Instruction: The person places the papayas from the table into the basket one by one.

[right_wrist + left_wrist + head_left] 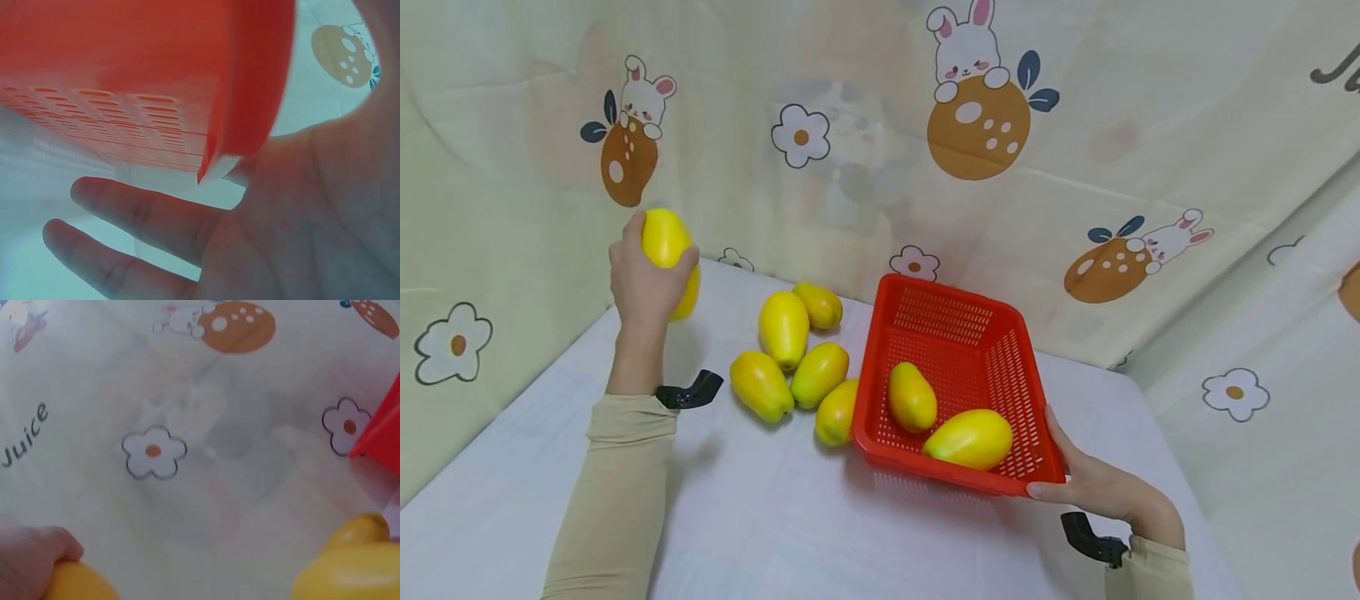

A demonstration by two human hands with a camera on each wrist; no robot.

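Observation:
In the head view, my left hand (643,279) grips a yellow papaya (666,237), raised at the far left, thumb on its right side. The left wrist view catches only part of that papaya (78,584) and hand (31,559). My right hand (1101,483) holds a red plastic basket (955,292) at its near right corner. Up close, the basket's rim (259,75) lies against the right palm (269,231), with two fingers stretched out below the basket. Two papayas, one upright (912,398) and one lying sideways (973,439), are inside the basket.
Left of the basket, several papayas (760,386) lie grouped on the white tablecloth (760,500); one (835,414) is partly covered by the basket's edge. A printed curtain (850,208) with rabbits and flowers hangs behind the table.

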